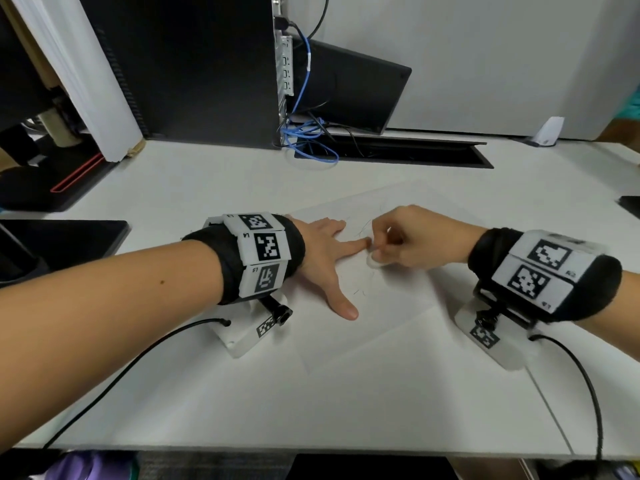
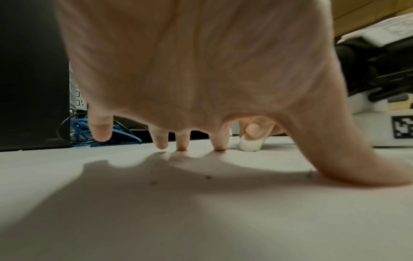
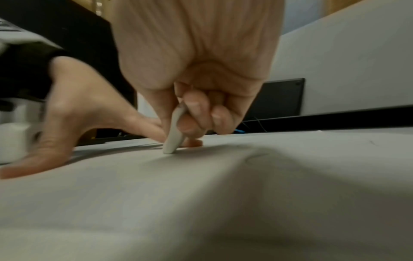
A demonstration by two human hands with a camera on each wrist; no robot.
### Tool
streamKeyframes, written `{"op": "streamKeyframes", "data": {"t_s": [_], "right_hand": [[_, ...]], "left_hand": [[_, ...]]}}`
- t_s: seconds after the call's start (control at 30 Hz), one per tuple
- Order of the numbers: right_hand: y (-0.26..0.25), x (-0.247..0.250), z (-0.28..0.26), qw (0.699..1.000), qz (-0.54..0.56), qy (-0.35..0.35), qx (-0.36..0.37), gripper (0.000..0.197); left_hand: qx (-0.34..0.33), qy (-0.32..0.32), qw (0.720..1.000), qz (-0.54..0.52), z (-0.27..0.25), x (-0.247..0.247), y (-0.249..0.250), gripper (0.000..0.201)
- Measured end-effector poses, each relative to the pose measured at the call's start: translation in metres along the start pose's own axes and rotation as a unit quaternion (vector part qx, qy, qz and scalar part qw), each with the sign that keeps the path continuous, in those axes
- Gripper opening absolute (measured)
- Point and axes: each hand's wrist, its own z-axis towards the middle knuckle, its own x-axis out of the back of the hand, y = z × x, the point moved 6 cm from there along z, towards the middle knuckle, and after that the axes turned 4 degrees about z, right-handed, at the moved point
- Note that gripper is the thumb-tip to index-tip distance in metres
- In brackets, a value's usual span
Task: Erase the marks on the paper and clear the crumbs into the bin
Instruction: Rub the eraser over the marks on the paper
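Observation:
A white sheet of paper (image 1: 388, 306) lies on the white desk, with faint pencil marks (image 1: 363, 228) near the hands. My left hand (image 1: 325, 254) lies flat on the paper with fingers spread, pressing it down (image 2: 220, 139). My right hand (image 1: 408, 240) pinches a white eraser (image 1: 374, 261) between thumb and fingers; its lower end touches the paper (image 3: 173, 141) just beside my left index fingertip. The eraser also shows in the left wrist view (image 2: 250, 144). A few dark crumbs (image 2: 208, 177) lie on the paper under my left palm. No bin is in view.
A black computer tower (image 1: 194, 64) with blue cables (image 1: 308, 140) stands at the back of the desk beside a cable slot (image 1: 398, 152). A dark flat device (image 1: 69, 237) lies at the left. Wrist camera cables trail over the desk's front edge (image 1: 311, 448).

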Motion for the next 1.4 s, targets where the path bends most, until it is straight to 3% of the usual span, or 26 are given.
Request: {"op": "streamKeyframes", "data": {"t_s": [0.13,0.17,0.27,0.4,0.53,0.67,0.77,0.9,1.03,1.13,1.27,1.4], "right_hand": [[-0.005,-0.018,-0.007,0.994,0.069,-0.086,0.001,0.03],[-0.005,-0.02,-0.007,0.994,0.064,-0.086,0.005,0.03],[-0.003,-0.003,-0.002,1.0,-0.007,0.003,0.008,0.026],[-0.009,-0.022,-0.009,0.994,0.067,-0.084,0.007,0.03],[-0.005,-0.008,-0.006,1.0,-0.004,-0.006,0.003,0.025],[-0.007,-0.018,-0.01,0.998,0.023,-0.051,0.006,0.03],[0.0,0.0,-0.008,1.0,-0.022,0.021,-0.004,0.029],[-0.003,-0.016,-0.011,0.998,0.034,-0.05,-0.001,0.03],[0.001,0.001,-0.007,0.999,-0.024,0.031,-0.006,0.029],[-0.003,-0.013,-0.008,0.999,0.035,-0.035,0.005,0.029],[-0.002,-0.004,-0.005,1.0,-0.013,0.008,0.005,0.03],[-0.002,-0.014,-0.012,0.997,0.051,-0.062,0.0,0.034]], "left_hand": [[-0.007,-0.001,1.0,-0.008,0.0,0.0,0.0,0.113],[-0.007,-0.003,1.0,-0.008,0.0,0.0,0.0,0.113],[-0.005,0.0,1.0,0.0,-0.001,0.0,0.001,0.114],[-0.003,-0.004,1.0,-0.008,-0.002,0.0,0.001,0.112],[-0.003,-0.004,1.0,-0.006,-0.002,0.0,0.002,0.113],[-0.003,-0.005,1.0,-0.011,-0.003,0.0,0.002,0.113],[-0.005,-0.004,1.0,-0.009,-0.002,0.0,0.003,0.114],[-0.005,-0.008,1.0,-0.008,-0.001,0.0,0.001,0.114],[-0.006,-0.005,1.0,-0.005,-0.002,0.0,0.003,0.115],[-0.003,-0.008,1.0,-0.007,0.0,0.0,0.001,0.114],[-0.002,-0.006,1.0,0.002,0.0,0.0,0.001,0.115],[-0.003,-0.005,1.0,-0.007,0.001,0.0,0.001,0.115]]}}
